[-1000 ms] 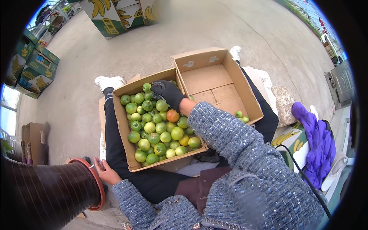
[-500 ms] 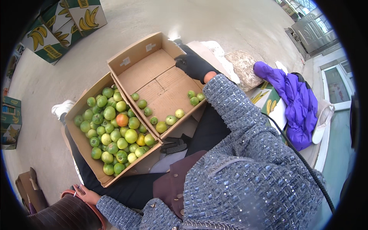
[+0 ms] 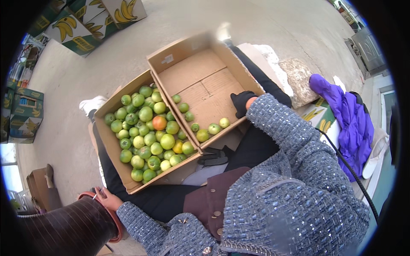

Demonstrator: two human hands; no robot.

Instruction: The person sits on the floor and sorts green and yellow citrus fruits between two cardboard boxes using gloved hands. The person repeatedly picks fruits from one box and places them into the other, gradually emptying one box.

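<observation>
My right hand point(image 3: 242, 103), in a black glove, is down inside the right cardboard box point(image 3: 205, 81) at its right wall. Its fingers are curled, and whatever is under or in them is hidden. Several green tomatoes point(image 3: 214, 128) lie along that box's near and left walls. Against it on the left stands a tilted cardboard box point(image 3: 106, 143) full of mostly green tomatoes point(image 3: 145, 113), with one orange-red tomato point(image 3: 159, 123) among them. My bare left hand point(image 3: 109, 199) is at the reddish rim of a dark brown bucket point(image 3: 64, 222), a thin white stick between its fingers.
Both boxes rest between my outstretched legs. A dark glove point(image 3: 213, 157) lies near the boxes' front corner. At right are a pale stone block point(image 3: 299, 81), a purple jacket point(image 3: 346, 119) and a black cord point(image 3: 348, 166). Banana cartons point(image 3: 77, 32) stand at the far left.
My right hand has moved from the box's far right wall down to the near right corner, covering the green tomatoes seen there before. The view has shifted; my left hand stays at the bucket.
</observation>
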